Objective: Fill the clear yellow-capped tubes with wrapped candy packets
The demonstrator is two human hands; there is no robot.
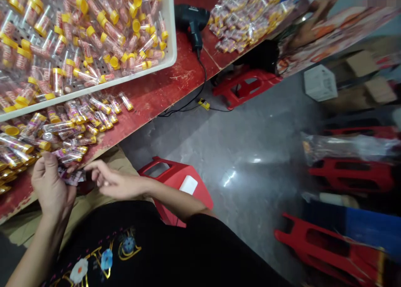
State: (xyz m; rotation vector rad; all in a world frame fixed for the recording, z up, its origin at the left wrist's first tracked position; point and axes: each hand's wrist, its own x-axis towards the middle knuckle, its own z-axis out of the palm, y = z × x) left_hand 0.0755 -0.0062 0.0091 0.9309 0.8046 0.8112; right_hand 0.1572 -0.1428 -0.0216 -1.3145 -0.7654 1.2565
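Near the table's front edge, my left hand [54, 186] is closed on a small stack of purple-printed plastic sleeves [72, 176], thumb pointing up. Just to its right is my right hand [111, 181], index finger stretched toward the sleeves and the other fingers loosely bent; I see nothing held in it. Beyond my hands lies a pile of clear tubes with yellow caps [73, 122] in purple-printed sleeves. Behind that pile, a white perforated tray [171, 28] is heaped with yellow-capped tubes [109, 30] of pink contents, seemingly without sleeves.
A black heat gun [194, 21] lies on the red table [188, 72], its cord hanging over the edge. Farther along is a heap of wrapped tubes [247, 17], with another person's arm [310, 21] nearby. Red stools [180, 182] and boxes [319, 82] stand on the grey floor.
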